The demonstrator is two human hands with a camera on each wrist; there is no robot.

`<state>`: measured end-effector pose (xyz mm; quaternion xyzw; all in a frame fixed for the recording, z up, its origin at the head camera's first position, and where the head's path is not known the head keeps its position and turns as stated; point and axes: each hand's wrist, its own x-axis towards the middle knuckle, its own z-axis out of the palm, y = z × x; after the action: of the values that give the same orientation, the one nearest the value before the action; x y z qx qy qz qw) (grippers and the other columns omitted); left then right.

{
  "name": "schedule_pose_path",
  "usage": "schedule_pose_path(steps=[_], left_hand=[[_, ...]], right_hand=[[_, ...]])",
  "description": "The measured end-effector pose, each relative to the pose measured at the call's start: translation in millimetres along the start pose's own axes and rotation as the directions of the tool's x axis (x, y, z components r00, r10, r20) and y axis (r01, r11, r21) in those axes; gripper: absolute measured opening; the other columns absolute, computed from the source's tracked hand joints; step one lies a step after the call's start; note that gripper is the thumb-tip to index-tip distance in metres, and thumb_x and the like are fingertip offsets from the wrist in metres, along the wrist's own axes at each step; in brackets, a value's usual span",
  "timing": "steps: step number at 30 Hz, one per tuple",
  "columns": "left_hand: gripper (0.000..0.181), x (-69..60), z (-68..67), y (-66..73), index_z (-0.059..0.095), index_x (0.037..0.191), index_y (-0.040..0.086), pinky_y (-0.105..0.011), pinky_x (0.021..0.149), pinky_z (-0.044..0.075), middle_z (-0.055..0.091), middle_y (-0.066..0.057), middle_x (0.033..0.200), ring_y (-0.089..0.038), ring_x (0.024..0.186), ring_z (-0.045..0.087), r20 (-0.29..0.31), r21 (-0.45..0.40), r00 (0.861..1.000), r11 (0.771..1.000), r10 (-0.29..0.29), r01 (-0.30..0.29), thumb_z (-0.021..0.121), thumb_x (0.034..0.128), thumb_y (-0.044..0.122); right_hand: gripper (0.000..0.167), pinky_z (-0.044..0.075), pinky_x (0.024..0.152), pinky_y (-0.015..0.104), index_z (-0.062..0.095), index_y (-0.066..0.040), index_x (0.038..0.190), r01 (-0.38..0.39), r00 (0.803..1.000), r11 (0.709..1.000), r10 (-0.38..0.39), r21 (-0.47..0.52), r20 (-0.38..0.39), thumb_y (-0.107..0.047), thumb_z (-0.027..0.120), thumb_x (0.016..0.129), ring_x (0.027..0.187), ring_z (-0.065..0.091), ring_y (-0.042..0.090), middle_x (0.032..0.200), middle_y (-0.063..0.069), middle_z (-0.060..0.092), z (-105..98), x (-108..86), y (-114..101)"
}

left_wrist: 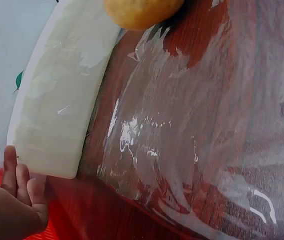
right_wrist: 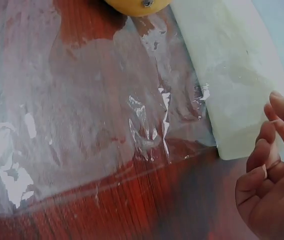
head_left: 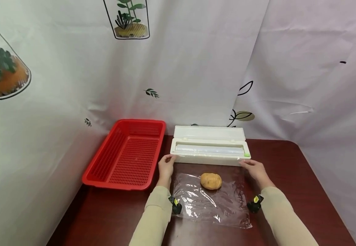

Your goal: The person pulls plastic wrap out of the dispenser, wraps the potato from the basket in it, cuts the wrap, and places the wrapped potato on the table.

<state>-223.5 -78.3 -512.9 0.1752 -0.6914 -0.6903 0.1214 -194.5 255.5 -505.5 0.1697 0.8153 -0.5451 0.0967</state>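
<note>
- We judge the cling film [head_left: 200,210] could crumple or stick to itself if the two hands pull unevenly beside the wrap box [head_left: 210,159]
- The potato [head_left: 211,181] sits on the film just in front of the wrap box; we think a sharp tug could roll it
- We see the left grip [head_left: 166,168] narrow, pinching film at the box's front left corner
- We see the right grip [head_left: 256,170] likewise pinching film at its front right corner, both forearms reaching toward the box
</note>
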Motion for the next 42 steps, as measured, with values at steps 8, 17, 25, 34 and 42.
schedule_pose_path(steps=[8, 17, 25, 34, 42], left_hand=[[0.032, -1.8, 1.3, -2.3, 0.052, 0.108, -0.006, -0.034, 0.082, 0.045, 0.057, -0.019, 0.102, -0.030, 0.098, 0.054, 0.047, 0.003, 0.998, 0.999, -0.051, 0.051, 0.067, 0.0825, 0.007], [0.019, 0.3, 5.2, -0.6, 0.062, 0.093, -0.005, -0.021, 0.058, 0.042, 0.063, -0.013, 0.077, -0.015, 0.068, 0.055, 0.011, 0.100, 1.000, 0.995, 0.007, -0.008, 0.070, 0.0752, -0.003], [0.015, -2.9, 2.9, 2.5, 0.068, 0.091, -0.007, -0.021, 0.060, 0.044, 0.065, -0.012, 0.078, -0.011, 0.066, 0.055, 0.033, 0.121, 0.999, 0.993, 0.010, -0.014, 0.068, 0.0771, -0.003], [0.007, -16.6, -12.1, -2.0, 0.064, 0.086, -0.002, -0.023, 0.064, 0.040, 0.057, -0.002, 0.074, -0.010, 0.068, 0.050, 0.108, 0.054, 0.994, 0.998, -0.027, 0.022, 0.064, 0.0799, 0.001], [0.008, -22.2, -29.8, -9.4, 0.062, 0.086, -0.001, -0.026, 0.066, 0.038, 0.052, -0.002, 0.073, -0.014, 0.071, 0.046, 0.233, 0.227, 0.971, 0.974, -0.053, -0.001, 0.060, 0.0804, 0.004]], right_hand=[[0.054, 0.028, 0.100, 0.054, 0.052, 0.003, 0.123, 0.048, 0.999, 0.999, -0.048, -0.020, 0.011, -0.040, 0.057, 0.091, 0.123, 0.036, 0.036, 0.133, 0.023, 0.042, -2.2, -3.9, -0.5], [0.056, 0.037, 0.088, 0.047, 0.057, 0.003, 0.117, 0.086, 0.994, 0.996, -0.089, -0.039, -0.062, -0.045, 0.058, 0.088, 0.110, 0.043, 0.031, 0.127, 0.022, 0.047, 0.6, -3.6, -1.9], [0.057, 0.035, 0.093, 0.047, 0.057, 0.003, 0.119, 0.131, 0.988, 0.991, -0.133, -0.028, -0.076, -0.045, 0.060, 0.087, 0.115, 0.042, 0.031, 0.129, 0.022, 0.047, -3.7, -9.4, -0.8], [0.058, 0.039, 0.085, 0.042, 0.062, -0.002, 0.112, 0.192, 0.981, 0.977, -0.191, -0.089, 0.011, -0.051, 0.063, 0.081, 0.107, 0.047, 0.027, 0.117, 0.016, 0.057, -14.3, -25.2, 10.2], [0.043, 0.042, 0.070, 0.033, 0.064, -0.002, 0.104, 0.212, 0.974, 0.965, -0.196, -0.152, 0.111, -0.041, 0.064, 0.085, 0.085, 0.049, 0.020, 0.100, 0.009, 0.061, -20.0, -33.8, 23.9]])
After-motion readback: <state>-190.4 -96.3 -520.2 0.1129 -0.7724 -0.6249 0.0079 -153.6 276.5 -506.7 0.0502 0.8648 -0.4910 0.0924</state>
